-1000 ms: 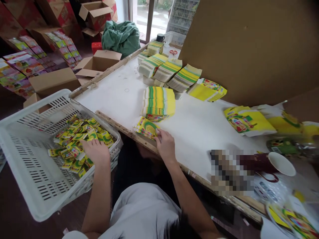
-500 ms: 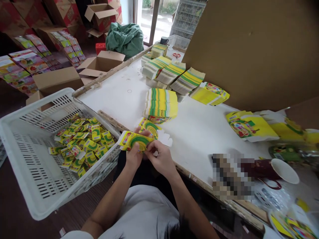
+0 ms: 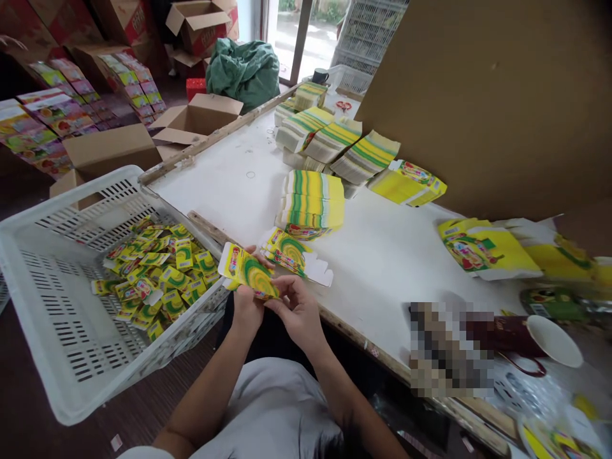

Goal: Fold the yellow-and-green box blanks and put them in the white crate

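i see a flat yellow-and-green carton (image 3: 248,273) held up just off the near edge of the table (image 3: 382,255), between the table and the white crate (image 3: 43,344). both hands are on it: the left hand (image 3: 246,307) takes it from below with its fingers closed on the card, and the right hand (image 3: 299,312) grips its lower right end, thumb and fingertips pinched on the same piece. the carton is tilted, with its printed face toward the camera. just beyond it, on the table edge, lies a small pile of flat blanks (image 3: 292,252) in the same print, a white tab sticking out to the right. behind that pile stands a taller stack (image 3: 313,203) of blanks, and farther back there are fanned stacks (image 3: 335,140). to the left, the crate holds a loose heap of small folded boxes (image 3: 157,274) on the side nearest the table. to the right, near the table edge, a dark mug (image 3: 554,331) with a white inside sits beside a blurred-out patch. a big brown cardboard sheet (image 3: 478,95) rises behind the table.
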